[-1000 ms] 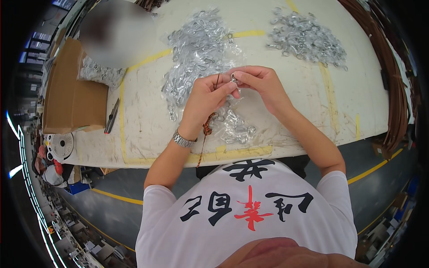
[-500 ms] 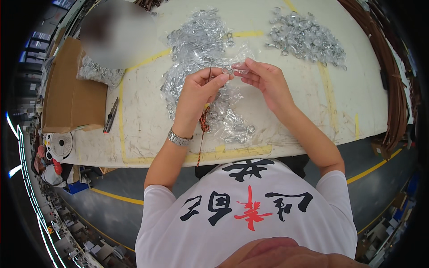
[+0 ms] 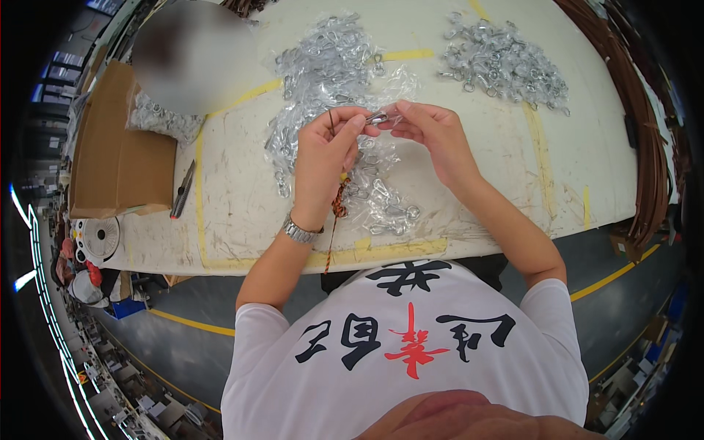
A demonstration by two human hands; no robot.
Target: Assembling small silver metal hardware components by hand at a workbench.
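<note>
Left hand [image 3: 325, 143]: the grip is pinched, thumb against forefinger, on one end of a metal clip [image 3: 377, 117]; a thin dark strand [image 3: 331, 119] stands up past the knuckles.
Right hand [image 3: 434, 132]: thumb and fingers grasp clear plastic [image 3: 394, 111] at the clip's right end.
Clip: held between the two hands, above the near part of the big pile [image 3: 323, 62], over the middle of the worktop [image 3: 469, 205].
Cord [image 3: 338, 202]: orange and black, bunched below the left hand, its tail running to the near edge (whether it joins the dark strand, one cannot tell).
Piles: the big one, clips in clear plastic, spreads left and far of the hands; a small cluster [image 3: 389, 209] lies near, between the forearms; a separate heap [image 3: 506, 62] sits far right.
Left side: a cardboard box [image 3: 121, 150] with a bag of metal parts [image 3: 163, 123] against its right edge, a utility knife [image 3: 182, 189] near it, and a white fan [image 3: 99, 238] at the near left corner.
Right edge: long brown strips [image 3: 650, 169] hang in a bundle.
Wearer: a metal watch [image 3: 300, 229] on the left wrist, a printed white shirt [image 3: 308, 396].
</note>
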